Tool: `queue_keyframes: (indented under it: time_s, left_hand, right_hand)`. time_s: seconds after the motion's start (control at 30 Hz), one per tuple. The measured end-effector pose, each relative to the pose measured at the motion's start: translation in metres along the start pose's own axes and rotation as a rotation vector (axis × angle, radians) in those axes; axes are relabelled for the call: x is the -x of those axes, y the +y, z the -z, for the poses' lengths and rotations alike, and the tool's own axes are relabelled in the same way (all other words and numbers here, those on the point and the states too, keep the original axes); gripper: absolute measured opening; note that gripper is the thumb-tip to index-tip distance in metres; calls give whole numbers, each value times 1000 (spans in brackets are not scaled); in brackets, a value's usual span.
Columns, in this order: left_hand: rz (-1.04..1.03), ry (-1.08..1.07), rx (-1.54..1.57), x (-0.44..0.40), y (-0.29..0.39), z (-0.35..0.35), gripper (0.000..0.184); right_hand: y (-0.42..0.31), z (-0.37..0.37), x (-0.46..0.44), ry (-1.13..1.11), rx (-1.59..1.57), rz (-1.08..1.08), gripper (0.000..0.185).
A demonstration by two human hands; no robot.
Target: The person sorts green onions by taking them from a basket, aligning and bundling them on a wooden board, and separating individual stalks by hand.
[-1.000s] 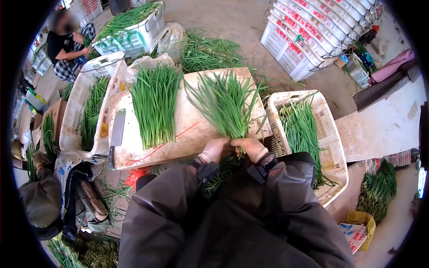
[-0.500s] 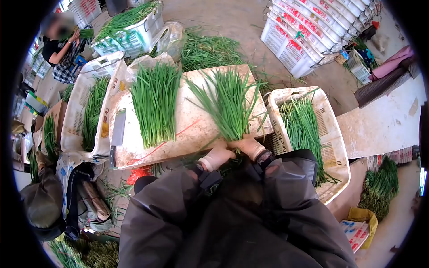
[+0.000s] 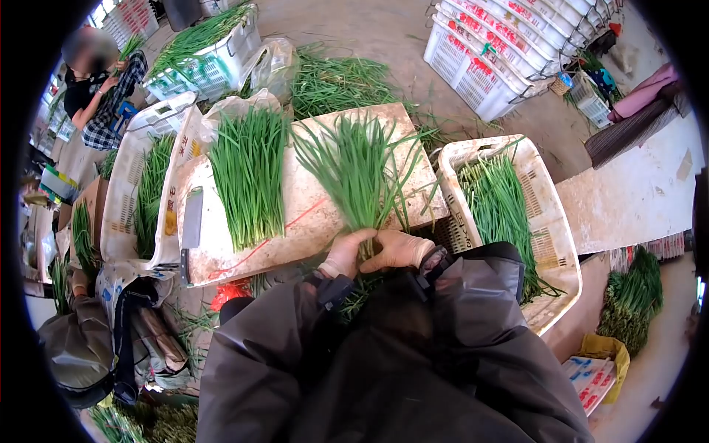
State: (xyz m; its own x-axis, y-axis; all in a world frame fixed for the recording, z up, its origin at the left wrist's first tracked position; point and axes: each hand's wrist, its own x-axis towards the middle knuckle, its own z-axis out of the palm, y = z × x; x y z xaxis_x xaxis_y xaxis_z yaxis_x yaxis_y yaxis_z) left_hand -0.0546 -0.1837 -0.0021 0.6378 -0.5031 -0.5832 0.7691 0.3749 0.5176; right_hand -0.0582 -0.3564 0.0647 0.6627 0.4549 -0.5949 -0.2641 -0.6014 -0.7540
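My left hand (image 3: 345,252) and my right hand (image 3: 397,249), both in pale gloves, close around the lower stems of a bunch of garlic chives (image 3: 357,173). The fingers curl round the stalks from either side, and the stem ends are partly hidden. Green leaves fan out away from me over a stained white board (image 3: 304,240). To the left on this board lies a second, neatly laid bunch of chives (image 3: 249,181). A cleaver (image 3: 191,221) rests along the board's left edge, its dark handle toward me.
White crates with chives stand at the right (image 3: 569,273) and left (image 3: 114,199) of the board. Loose chives (image 3: 343,81) lie on the floor behind it. Stacked crates (image 3: 473,66) rise at back right. A person (image 3: 103,92) holds chives at back left; another person's sleeve (image 3: 74,336) shows at lower left.
Both hands have shifted slightly left with the bunch, and its leaves have swung left. My right hand now curves round the stems. The person at back left has moved their hands.
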Motion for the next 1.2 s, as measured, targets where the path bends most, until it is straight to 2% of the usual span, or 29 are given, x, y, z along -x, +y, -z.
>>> queue_keyframes:
  time_s: [0.03,0.1,0.2,0.37,0.47,0.7,1.0,1.1,1.2]
  left_hand:
    - [35,17,15,2,2,1,29]
    - [-46,86,4,-5,-3,6,25]
    - [-60,136,-10,-2,2,5,21]
    - [-59,112,-26,-3,4,6,18]
    - [-92,85,-32,-3,5,6,18]
    - [-101,97,-46,-9,2,12,17]
    - [-130,43,-3,-3,7,9,18]
    - [-145,49,-27,-1,9,4,18]
    - [-159,111,-55,-4,6,7,19]
  right_hand:
    - [-3,3,2,-14,-12,-31,40]
    - [-5,9,5,-42,-32,-93,34]
    - [31,29,-5,66,-51,-114,38]
    - [54,17,-33,561,278,-139,51]
    - [28,-5,-33,756,468,-291,47]
    - [51,-3,-46,782,412,-232,40]
    - [28,-11,-44,751,508,-352,49]
    - [40,-6,-49,755,458,-330,53]
    - [54,-6,-53,758,453,-216,45]
